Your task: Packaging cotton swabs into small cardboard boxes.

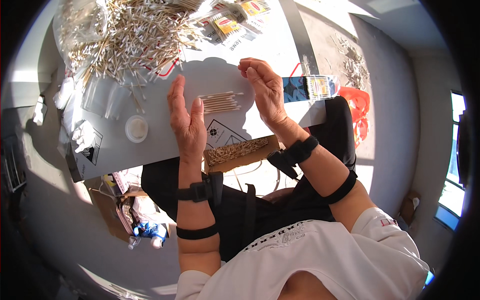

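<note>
A small row of wooden-stick cotton swabs point(221, 103) lies side by side on the grey-white tabletop point(165, 117), with white tips toward the right. My left hand point(187, 117) stands on edge at the left ends of the sticks, thumb apart from the fingers, and it holds nothing. To the right of the row is my right hand point(266, 90), its fingers loosely bent and the thumb near them; nothing shows in it. A shadow falls across the table between both hands.
A large heap of loose swabs point(135, 40) covers the far left. Packed swab bags point(225, 24) lie behind. Nearby are clear plastic cups point(102, 97), a round white tub point(136, 129), crumpled tissue point(83, 136) and a bagged pack point(318, 88). Below sits a box of swabs point(239, 152).
</note>
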Demonstrator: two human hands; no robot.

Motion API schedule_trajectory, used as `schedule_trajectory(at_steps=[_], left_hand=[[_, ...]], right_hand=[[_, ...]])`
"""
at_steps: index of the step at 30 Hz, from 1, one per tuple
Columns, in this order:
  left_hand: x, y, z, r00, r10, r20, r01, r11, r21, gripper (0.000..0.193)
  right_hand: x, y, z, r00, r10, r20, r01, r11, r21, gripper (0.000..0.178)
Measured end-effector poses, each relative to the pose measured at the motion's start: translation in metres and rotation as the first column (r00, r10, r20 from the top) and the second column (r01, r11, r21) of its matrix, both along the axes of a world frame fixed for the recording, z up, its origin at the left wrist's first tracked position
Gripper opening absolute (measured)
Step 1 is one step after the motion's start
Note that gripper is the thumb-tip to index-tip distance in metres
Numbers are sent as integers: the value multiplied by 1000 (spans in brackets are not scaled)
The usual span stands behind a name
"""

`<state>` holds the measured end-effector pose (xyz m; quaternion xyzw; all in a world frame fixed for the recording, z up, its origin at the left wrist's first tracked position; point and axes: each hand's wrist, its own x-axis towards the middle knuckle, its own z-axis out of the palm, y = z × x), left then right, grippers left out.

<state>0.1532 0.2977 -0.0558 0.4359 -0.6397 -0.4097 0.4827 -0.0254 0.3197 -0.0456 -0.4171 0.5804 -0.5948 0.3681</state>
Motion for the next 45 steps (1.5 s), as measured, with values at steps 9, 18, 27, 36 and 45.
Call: schedule_trajectory(at_steps=[9, 18, 27, 36, 45], left_hand=[[-27, 18, -1, 929, 7, -371, 76, 975, 210, 47], [-7, 13, 3, 995, -66, -76, 68, 997, 27, 52], [-9, 24, 5, 549, -75, 833, 294, 949, -109, 73], [-7, 22, 7, 604, -137, 785, 309, 948, -72, 77], [-4, 19, 7, 693, -162, 703, 270, 962, -44, 80]], right_hand=[[39, 8, -10, 992, -64, 108, 73, 994, -78, 29], [18, 1, -4, 970, -35, 241, 40, 999, -15, 27], [-2, -59, 5, 971, 149, -187, -117, 978, 172, 13], [17, -104, -6, 657, 74, -750, -12, 996, 87, 12], [4, -63, 16, 708, 267, -654, -173, 963, 206, 9]])
